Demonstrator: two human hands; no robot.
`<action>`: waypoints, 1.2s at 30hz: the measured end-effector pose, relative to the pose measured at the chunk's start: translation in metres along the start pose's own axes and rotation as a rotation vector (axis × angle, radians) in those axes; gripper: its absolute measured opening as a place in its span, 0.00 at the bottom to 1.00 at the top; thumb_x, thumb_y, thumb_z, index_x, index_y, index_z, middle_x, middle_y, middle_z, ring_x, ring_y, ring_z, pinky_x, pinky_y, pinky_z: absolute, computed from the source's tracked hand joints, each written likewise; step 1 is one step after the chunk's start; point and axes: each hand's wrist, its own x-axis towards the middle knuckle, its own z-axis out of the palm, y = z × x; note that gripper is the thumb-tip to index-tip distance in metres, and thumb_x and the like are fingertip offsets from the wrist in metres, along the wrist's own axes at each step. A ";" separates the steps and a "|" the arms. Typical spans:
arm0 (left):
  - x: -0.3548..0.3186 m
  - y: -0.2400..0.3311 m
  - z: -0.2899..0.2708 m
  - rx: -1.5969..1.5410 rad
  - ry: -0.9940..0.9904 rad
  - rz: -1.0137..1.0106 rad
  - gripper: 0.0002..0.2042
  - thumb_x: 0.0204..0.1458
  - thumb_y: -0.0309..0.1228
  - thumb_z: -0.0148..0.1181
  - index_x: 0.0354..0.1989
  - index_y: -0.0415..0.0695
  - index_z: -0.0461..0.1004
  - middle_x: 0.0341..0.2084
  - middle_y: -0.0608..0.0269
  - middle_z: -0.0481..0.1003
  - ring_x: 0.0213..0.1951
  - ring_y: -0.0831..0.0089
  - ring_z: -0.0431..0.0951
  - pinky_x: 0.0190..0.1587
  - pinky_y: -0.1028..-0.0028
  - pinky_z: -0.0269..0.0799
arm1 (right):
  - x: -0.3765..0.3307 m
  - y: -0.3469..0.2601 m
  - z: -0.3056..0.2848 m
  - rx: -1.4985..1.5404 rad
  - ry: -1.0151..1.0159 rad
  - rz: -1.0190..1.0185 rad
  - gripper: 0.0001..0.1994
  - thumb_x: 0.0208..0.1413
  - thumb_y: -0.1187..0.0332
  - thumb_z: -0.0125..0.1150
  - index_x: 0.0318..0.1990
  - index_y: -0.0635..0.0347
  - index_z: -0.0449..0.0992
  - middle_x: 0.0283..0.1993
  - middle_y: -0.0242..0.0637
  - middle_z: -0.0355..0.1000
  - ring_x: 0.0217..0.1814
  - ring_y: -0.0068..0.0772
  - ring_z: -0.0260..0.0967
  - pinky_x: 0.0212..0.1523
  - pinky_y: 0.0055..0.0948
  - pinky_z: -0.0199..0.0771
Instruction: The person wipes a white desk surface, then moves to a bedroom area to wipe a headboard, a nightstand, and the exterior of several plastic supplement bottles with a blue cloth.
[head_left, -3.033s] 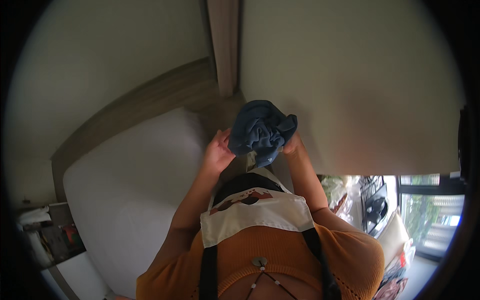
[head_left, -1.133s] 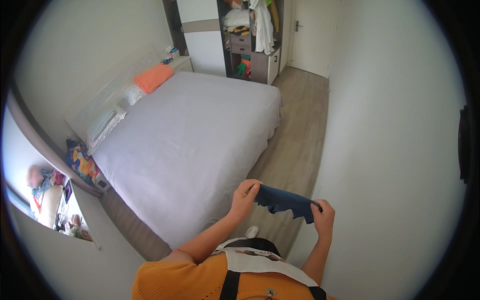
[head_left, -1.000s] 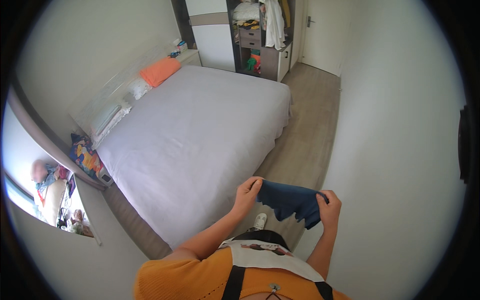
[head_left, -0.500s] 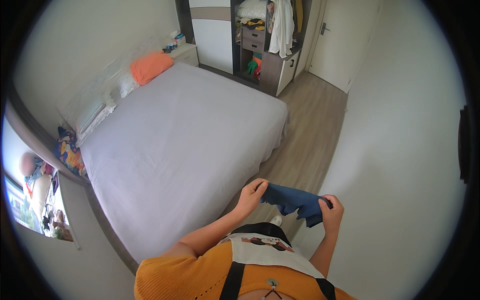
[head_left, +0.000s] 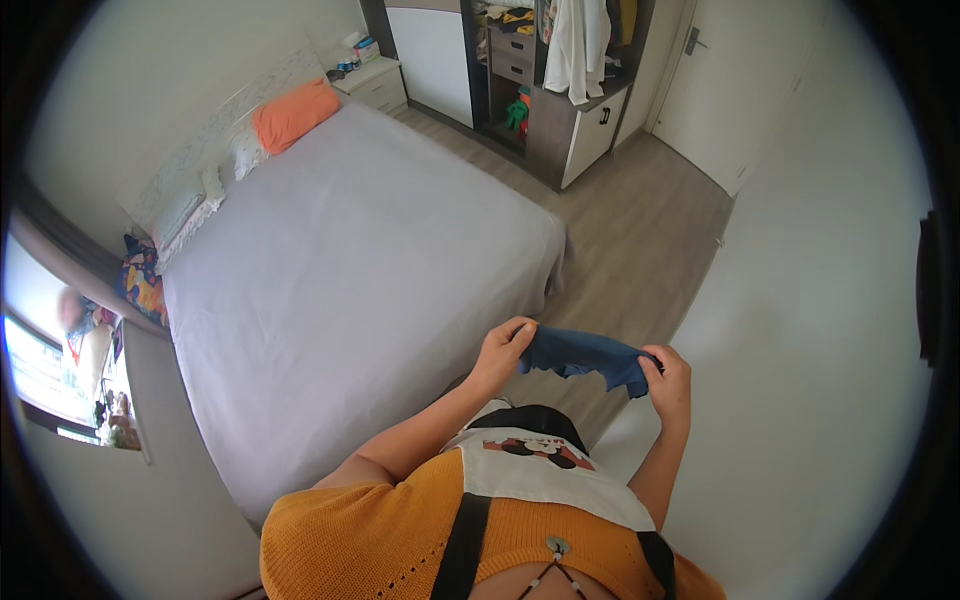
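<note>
A piece of dark blue cloth hangs stretched between my two hands, its lower edge drooping in folds. It looks like a small garment, but its kind cannot be made out. My left hand pinches one end, thumb on top, close to the foot of the bed. The other end is gripped by my right hand, near the white wall. Both hands are held out in front of my body, above the floor.
A bed with a grey sheet fills the left side, an orange pillow at its head. Beyond stand a nightstand and an open wardrobe. Wood floor runs to a white door. A window lies left.
Both hands have lifted the blue cloth farther up and away from my body, still stretched between them. The view of the room has shifted a little.
</note>
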 end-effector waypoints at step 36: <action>0.797 0.109 0.079 -0.033 0.759 0.203 0.12 0.62 0.35 0.52 0.36 0.38 0.75 0.24 0.75 0.69 0.29 0.85 0.65 0.32 0.81 0.61 | 0.951 0.140 0.086 0.143 -0.525 -0.416 0.10 0.52 0.66 0.63 0.37 0.63 0.76 0.33 0.45 0.75 0.34 0.46 0.73 0.36 0.34 0.71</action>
